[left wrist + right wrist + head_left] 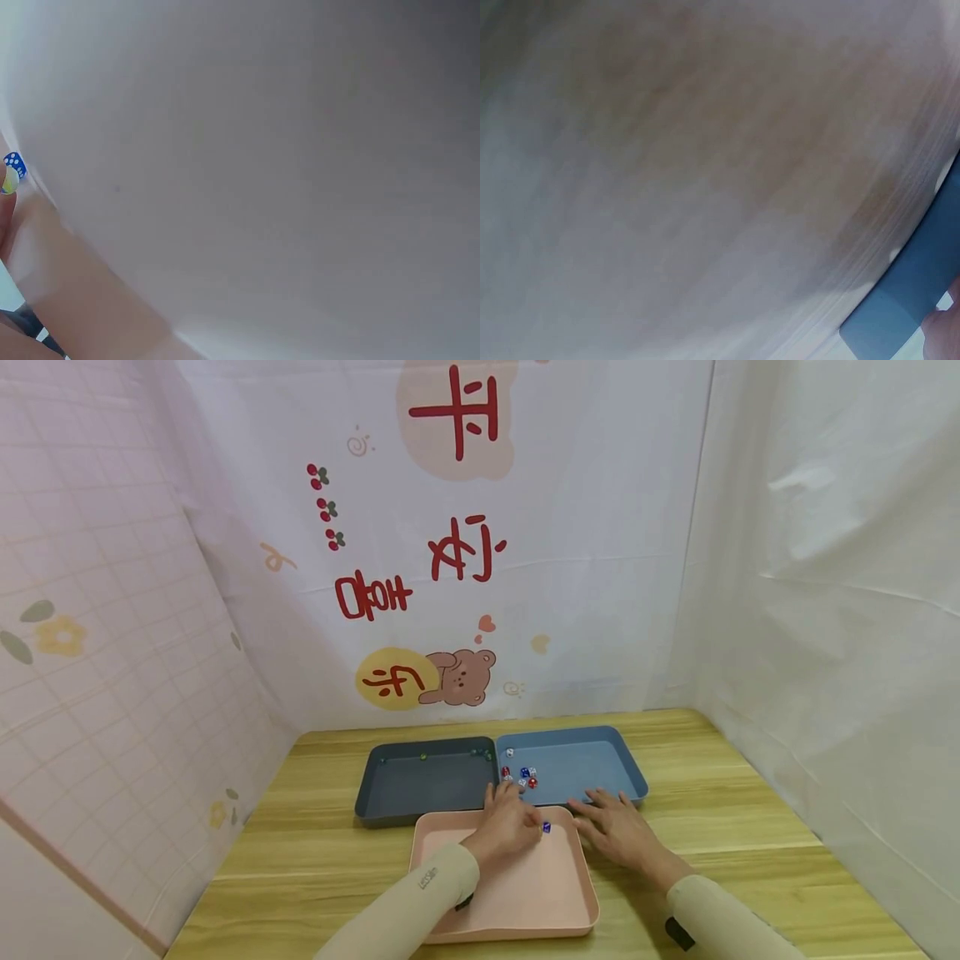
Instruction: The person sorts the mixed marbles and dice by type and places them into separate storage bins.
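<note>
My left hand (512,823) is over the pink tray (525,893), its fingers close to the shared edge of the two back trays. In the left wrist view, thumb and finger pinch a small pale yellow-green die (10,180), mostly hidden by the fingertips. Just beyond it sits a blue die (15,161) with white dots, near the pink tray's back edge in the head view. My right hand (618,831) is to the right of the pink tray, fingers spread, fingertips at the front rim of the blue tray (577,760). It holds nothing.
Several red, white and blue dice (525,774) lie at the left side of the blue tray. Beside it, a dark grey tray (427,785) has several small green and yellow-green dice. The trays stand on a wood-grain table (750,852) with white cloth hanging around it.
</note>
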Demonstrator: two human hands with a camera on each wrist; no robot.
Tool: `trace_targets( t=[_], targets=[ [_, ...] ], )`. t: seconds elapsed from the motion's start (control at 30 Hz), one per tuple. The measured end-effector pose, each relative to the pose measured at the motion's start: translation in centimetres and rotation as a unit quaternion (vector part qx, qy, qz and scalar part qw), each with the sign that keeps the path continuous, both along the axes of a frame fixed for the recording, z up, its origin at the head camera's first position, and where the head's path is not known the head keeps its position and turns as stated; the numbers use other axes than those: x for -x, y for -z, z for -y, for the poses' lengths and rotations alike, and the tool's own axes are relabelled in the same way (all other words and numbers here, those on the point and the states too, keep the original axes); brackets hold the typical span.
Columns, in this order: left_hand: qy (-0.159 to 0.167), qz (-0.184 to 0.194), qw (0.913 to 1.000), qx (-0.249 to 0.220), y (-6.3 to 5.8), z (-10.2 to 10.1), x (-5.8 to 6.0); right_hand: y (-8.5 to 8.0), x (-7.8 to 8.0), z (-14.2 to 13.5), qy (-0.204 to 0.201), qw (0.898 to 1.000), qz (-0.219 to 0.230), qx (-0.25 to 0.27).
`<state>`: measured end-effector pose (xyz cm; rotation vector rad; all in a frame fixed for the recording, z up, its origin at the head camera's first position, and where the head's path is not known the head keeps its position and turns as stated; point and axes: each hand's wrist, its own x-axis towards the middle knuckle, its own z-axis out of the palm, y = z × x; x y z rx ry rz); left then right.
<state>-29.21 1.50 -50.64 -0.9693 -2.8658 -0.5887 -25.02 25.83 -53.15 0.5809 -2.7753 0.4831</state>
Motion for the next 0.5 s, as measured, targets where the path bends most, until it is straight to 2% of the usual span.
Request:
trace_targets(
  t=[0.1, 0.27, 0.5],
  targets=[
    [-0.003, 0.006, 0.9999, -0.014, -0.1, 0.0, 0.1, 0.0, 0.1, 0.0, 0.000, 1.000, 0.005, 0.000],
    [-0.008, 0.034, 0.9979, -0.055, -1.1, 0.1, 0.3, 0.0, 0.1, 0.0, 0.002, 1.000, 0.009, -0.003],
    [-0.044, 0.009, 0.9967, -0.067, -2.0, 0.6, 1.7, 0.0, 0.0, 0.1, 0.004, 1.000, 0.010, -0.003]
  ],
)
